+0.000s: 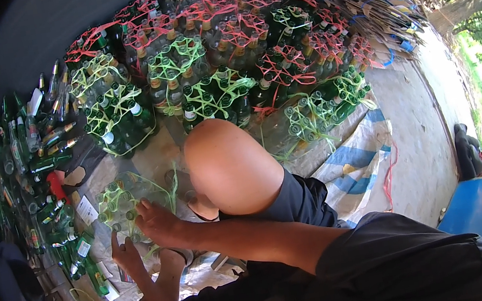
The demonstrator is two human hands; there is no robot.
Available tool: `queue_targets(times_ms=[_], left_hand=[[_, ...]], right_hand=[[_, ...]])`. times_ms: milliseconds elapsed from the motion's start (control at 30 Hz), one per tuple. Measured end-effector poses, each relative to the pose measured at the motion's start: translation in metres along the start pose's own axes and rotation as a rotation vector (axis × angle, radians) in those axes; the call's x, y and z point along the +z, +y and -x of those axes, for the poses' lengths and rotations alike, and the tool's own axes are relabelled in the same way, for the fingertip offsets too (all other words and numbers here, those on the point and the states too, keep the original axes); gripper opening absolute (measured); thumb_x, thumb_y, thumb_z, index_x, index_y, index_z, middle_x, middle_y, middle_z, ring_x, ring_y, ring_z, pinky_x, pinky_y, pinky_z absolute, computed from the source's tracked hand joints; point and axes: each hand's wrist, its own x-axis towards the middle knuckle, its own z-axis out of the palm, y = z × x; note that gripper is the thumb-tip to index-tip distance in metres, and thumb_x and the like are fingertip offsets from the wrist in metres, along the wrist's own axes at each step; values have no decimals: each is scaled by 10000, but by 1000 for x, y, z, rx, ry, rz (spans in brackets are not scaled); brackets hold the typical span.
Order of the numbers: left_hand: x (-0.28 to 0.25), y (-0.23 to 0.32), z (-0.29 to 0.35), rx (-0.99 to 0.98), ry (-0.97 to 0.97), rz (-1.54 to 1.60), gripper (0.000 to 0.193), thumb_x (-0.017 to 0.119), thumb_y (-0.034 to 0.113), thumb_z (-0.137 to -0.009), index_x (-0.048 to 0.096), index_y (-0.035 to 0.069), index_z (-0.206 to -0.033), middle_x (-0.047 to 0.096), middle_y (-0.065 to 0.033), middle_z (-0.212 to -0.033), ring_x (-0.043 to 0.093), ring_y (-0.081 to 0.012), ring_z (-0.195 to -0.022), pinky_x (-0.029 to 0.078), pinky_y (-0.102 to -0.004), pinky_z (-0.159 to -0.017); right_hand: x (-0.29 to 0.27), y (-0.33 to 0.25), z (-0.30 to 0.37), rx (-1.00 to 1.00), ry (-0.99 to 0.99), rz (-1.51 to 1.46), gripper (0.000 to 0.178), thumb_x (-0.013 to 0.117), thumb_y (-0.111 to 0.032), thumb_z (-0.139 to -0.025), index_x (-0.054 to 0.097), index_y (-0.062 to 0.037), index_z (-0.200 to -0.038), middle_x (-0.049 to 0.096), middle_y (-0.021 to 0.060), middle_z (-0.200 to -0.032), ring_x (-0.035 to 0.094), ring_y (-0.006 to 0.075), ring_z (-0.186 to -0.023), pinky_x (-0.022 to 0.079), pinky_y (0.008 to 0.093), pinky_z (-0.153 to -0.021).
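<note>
In front of me, a cluster of clear glass bottles stands upright on the ground, necks up. A loose loop of light green plastic string rises at its right side. My right hand is over the near right bottle necks, fingers bent and closed together; whatever they pinch is too small to make out. Just left of and below it, my left hand is at the cluster's near edge. Its index finger points up and the other fingers curl in. What they hold, if anything, is hidden.
Behind stand several bottle bundles tied with red string and green string. A tied bundle lies right of my knee on a blue-and-white sheet. Loose green bottles pile up at left. Flattened cardboard is stacked at far right.
</note>
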Motion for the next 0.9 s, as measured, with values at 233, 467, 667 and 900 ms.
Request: queue_targets(times_ms=[233, 467, 667, 900], left_hand=[[-3, 5, -1, 4, 13, 17, 492, 611, 49, -817, 609, 26, -1308, 352, -1, -496, 286, -74, -461, 256, -313, -430], [-2, 12, 1, -11, 2, 11, 496, 581, 43, -799, 627, 41, -1293, 355, -23, -470, 310, -100, -437, 297, -332, -435], [-1, 13, 2, -49, 32, -31, 490, 592, 87, -779, 649, 56, -1264, 379, -58, -458, 333, -117, -416, 304, -359, -435], [0, 17, -1, 41, 37, -24, 481, 589, 128, -785, 648, 71, -1259, 481, -127, -488, 416, -195, -419, 363, -425, -468]], right_hand=[[10, 2, -3, 8, 16, -2, 121, 595, -55, -725, 584, 42, -797, 538, 220, -997, 521, 363, -997, 487, 432, -790], [9, 3, -1, 24, -41, -1, 131, 593, -58, -738, 597, 44, -818, 539, 228, -1011, 522, 368, -1018, 491, 438, -804], [4, 2, -2, 55, -108, -62, 163, 586, -43, -751, 615, 50, -882, 543, 239, -1057, 521, 391, -1065, 502, 447, -870], [25, 22, 3, -4, -75, 103, 324, 642, -143, -751, 626, 7, -1038, 559, 236, -1148, 520, 406, -1113, 473, 460, -924]])
